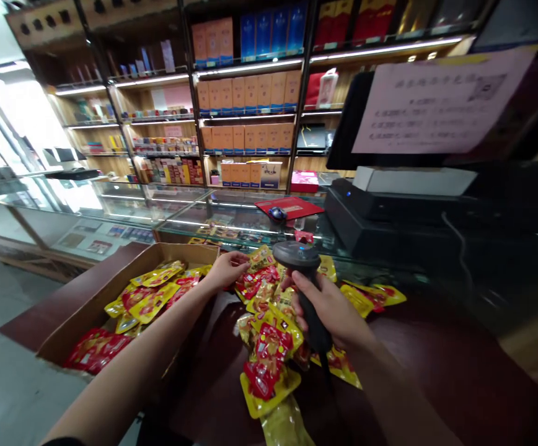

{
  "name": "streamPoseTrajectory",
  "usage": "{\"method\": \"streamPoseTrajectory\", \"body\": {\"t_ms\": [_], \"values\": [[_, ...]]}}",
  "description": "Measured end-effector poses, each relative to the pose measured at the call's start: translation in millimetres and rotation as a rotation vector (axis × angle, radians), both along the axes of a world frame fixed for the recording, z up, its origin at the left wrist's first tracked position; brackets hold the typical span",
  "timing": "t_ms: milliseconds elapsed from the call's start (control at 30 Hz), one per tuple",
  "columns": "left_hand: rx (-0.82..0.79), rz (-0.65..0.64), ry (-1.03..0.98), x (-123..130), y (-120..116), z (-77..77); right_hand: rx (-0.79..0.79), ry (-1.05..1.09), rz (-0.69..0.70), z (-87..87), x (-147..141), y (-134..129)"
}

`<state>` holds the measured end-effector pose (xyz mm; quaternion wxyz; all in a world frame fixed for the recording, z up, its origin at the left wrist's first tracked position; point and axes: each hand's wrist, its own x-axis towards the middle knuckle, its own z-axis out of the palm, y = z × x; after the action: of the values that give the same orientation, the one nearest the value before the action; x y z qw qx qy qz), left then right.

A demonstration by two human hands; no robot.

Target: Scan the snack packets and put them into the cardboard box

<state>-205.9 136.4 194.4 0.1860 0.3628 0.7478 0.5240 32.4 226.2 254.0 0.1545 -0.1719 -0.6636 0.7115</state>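
Observation:
My right hand (327, 303) is wrapped round the handle of a black barcode scanner (313, 325), its grey head upright over a heap of snack packets. My left hand (227, 271) reaches to the far left of the heap. Its fingers are loosely bent and a little apart, with the tips beside a yellow packet (261, 256); no firm grip shows. Shiny red and yellow packets (269, 353) lie piled on the dark red counter below and between my hands. More packets (150, 297) fill part of an open cardboard box (57, 331) under my left forearm.
A glass display counter (180, 214) runs behind the heap. On it lie a red folder (304, 207) and a mouse-like object (277, 214). At right stands a black till (366, 223) with a paper sign (440, 105). Shelves of boxed goods (250, 93) line the back wall.

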Motion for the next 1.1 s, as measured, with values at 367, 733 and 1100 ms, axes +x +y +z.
{"method": "streamPoseTrajectory", "body": {"t_ms": [367, 733, 1100], "values": [[-0.256, 0.054, 0.703, -3.0, 42.2, -42.9, -0.024, 0.000, -0.080, -2.8, 0.5, 17.5], [-0.231, -0.185, 0.502, 1.2, 35.9, -39.9, -0.046, -0.001, -0.083, -6.3, -5.0, 16.5], [-0.269, -0.051, 0.193, -17.1, 24.7, -30.7, -0.005, -0.063, -0.048, -13.3, -10.3, 9.1]]}}
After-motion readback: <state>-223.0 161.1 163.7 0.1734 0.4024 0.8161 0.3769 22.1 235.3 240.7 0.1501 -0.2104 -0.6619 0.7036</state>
